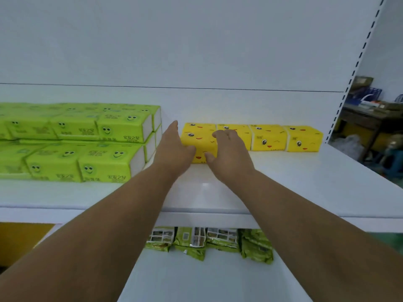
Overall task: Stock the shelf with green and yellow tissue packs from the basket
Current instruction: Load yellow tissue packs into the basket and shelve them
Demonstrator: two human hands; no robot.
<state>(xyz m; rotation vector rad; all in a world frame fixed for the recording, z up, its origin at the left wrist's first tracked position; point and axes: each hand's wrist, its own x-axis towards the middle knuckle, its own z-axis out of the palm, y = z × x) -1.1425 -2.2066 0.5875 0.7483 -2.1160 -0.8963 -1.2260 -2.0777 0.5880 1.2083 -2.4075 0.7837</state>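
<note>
A row of yellow tissue packs (268, 137) with cartoon faces lies along the back of the white shelf (283, 184). At the row's left end, one yellow pack (201, 142) sits between my hands. My left hand (172, 147) lies with straight fingers against its left side, thumb on its front. My right hand (229, 149) curls over its top right, with the thumb on the front face. Green tissue packs (76, 149) fill the shelf's left part in two layers. The basket is out of view.
Bare shelf surface lies in front of the yellow row and out to the right edge. Below, a lower shelf holds several green foil bags (209, 240). A perforated upright (357, 62) bounds the shelf at the right, with cluttered furniture beyond.
</note>
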